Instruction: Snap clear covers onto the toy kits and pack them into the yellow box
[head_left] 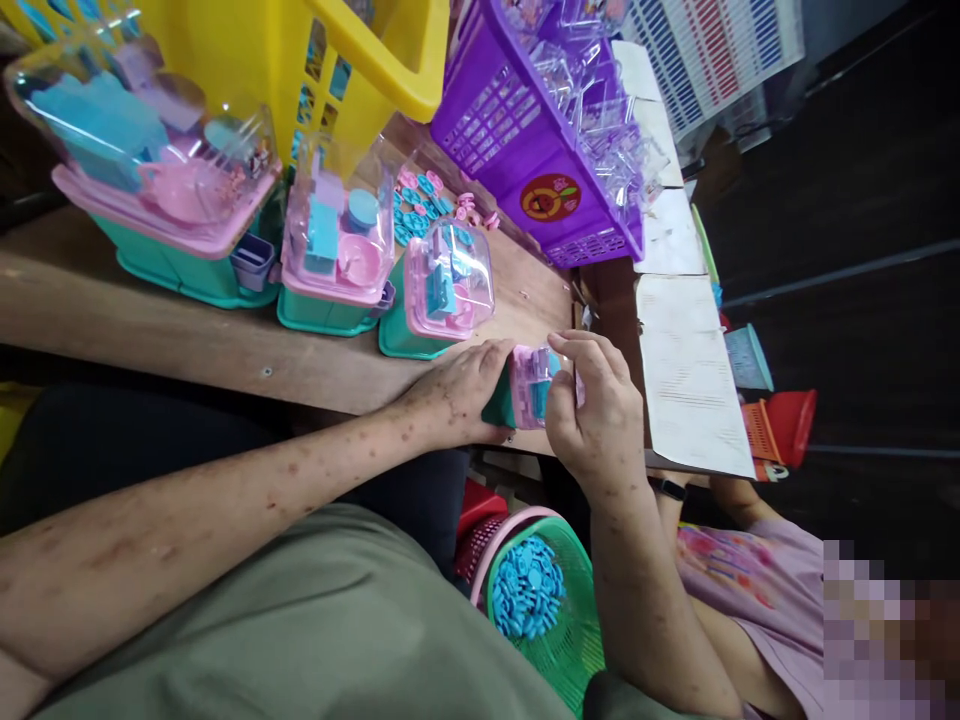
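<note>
A small toy box (521,388) with a teal base, a pink rim and a transparent lid lies on its side between my hands at the table's front edge. My left hand (471,395) is wrapped round its teal base. With curled fingers, my right hand (600,415) grips the transparent lid end; its fingertips are partly hidden. Blue and lilac pieces show through the lid. Left of my hands stand three similar boxes: a near one (416,305), a middle one (326,310) and a larger one (161,255) at the far left.
Loose pink and blue pieces (412,215) lie behind the boxes. A yellow basket (405,60) and a purple basket (499,150) of transparent parts stand at the back. Below the table, a green basket (577,590) holds blue pieces. Another person (739,560) sits at the right.
</note>
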